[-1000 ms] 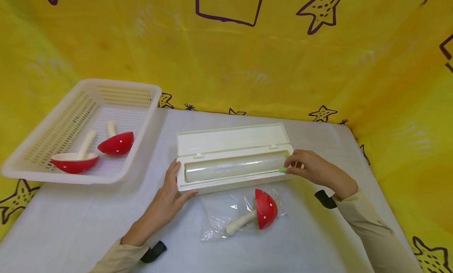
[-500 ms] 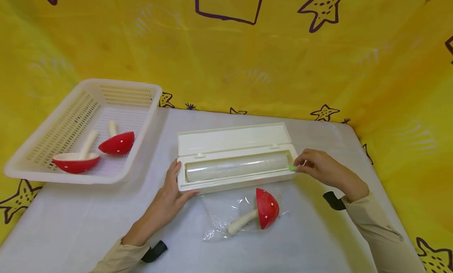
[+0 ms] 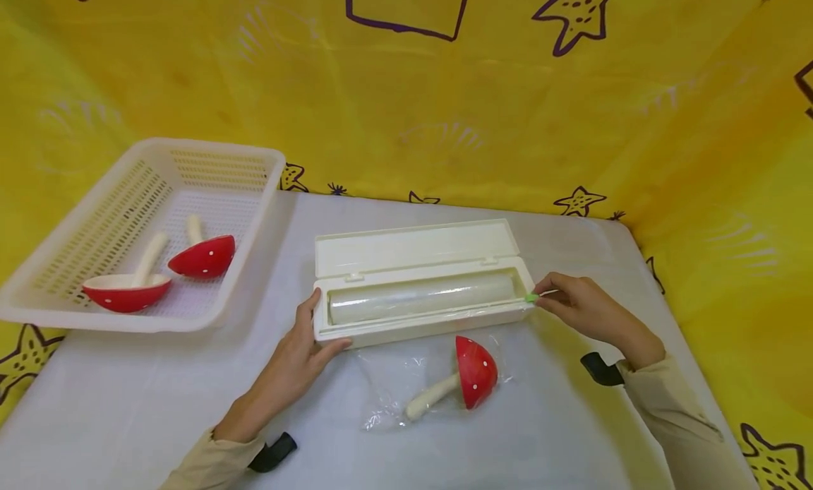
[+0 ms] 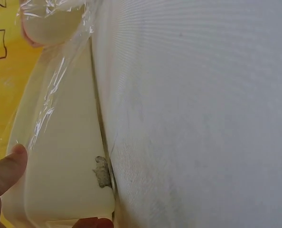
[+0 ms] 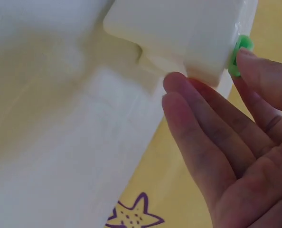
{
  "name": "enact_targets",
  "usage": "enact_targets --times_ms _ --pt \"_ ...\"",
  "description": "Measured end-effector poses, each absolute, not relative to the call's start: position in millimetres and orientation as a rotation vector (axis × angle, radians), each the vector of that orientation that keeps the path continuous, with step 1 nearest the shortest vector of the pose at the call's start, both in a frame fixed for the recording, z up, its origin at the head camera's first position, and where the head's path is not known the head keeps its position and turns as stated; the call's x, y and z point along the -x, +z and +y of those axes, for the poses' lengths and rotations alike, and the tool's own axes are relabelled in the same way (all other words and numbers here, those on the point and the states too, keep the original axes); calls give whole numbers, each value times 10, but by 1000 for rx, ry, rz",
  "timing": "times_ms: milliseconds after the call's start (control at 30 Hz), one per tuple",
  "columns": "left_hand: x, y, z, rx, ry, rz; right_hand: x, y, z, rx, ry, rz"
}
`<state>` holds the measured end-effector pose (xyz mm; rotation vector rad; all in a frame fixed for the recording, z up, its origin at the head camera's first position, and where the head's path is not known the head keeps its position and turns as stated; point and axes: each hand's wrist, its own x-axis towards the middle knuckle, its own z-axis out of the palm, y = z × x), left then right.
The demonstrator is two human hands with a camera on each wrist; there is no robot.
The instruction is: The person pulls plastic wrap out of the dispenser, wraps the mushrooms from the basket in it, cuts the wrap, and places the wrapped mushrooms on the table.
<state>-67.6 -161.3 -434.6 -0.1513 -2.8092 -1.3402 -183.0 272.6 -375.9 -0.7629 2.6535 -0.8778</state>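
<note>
A long cream cling film dispenser [image 3: 432, 326] lies across the table, its lid [image 3: 416, 248] tipped back and a roll of film [image 3: 419, 299] inside. My left hand [image 3: 287, 366] grips the left end, thumb [image 4: 10, 166] along the front side. At the right end, the right hand [image 3: 587, 310] pinches a small green slide cutter [image 5: 238, 57] between thumb and forefinger; the other fingers [image 5: 188, 137] are loosely extended beside the box end. In front of the dispenser, a toy mushroom [image 3: 478, 372] with a spotted red cap and cream stem lies with clear film [image 3: 384, 398] around it.
A white plastic basket [image 3: 254, 229] stands at the left, with two more red-capped mushrooms [image 3: 127, 296] in it. White cloth [image 3: 330, 455] covers the table. Yellow patterned fabric [image 3: 381, 123] rises behind and along the right side.
The right hand has drawn the green slide cutter rightward along the dispenser's front edge to its right end. My left hand keeps its grip, and the mushroom and film stay put.
</note>
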Motion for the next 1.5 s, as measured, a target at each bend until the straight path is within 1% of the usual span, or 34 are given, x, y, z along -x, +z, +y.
enact_targets --times_ms 233,567,933,1200,1500 --pt "775 -4368 -1669 185 -1330 -2781 1832 -3804 2700 763 -898 2711" --pt "1055 -4313 -1825 263 -1407 -2776 1837 -3850 2608 744 -935 2798" --pt "1414 -4305 -1955 319 -1413 -2775 2009 -3909 2478 700 -981 2881" --pt "1666 -4298 -2071 316 -1454 -2800 2182 -4010 2373 730 -1058 2922" --pt "1807 -4337 -2189 257 -1607 -2850 2272 -4058 2276 647 -1172 2900"
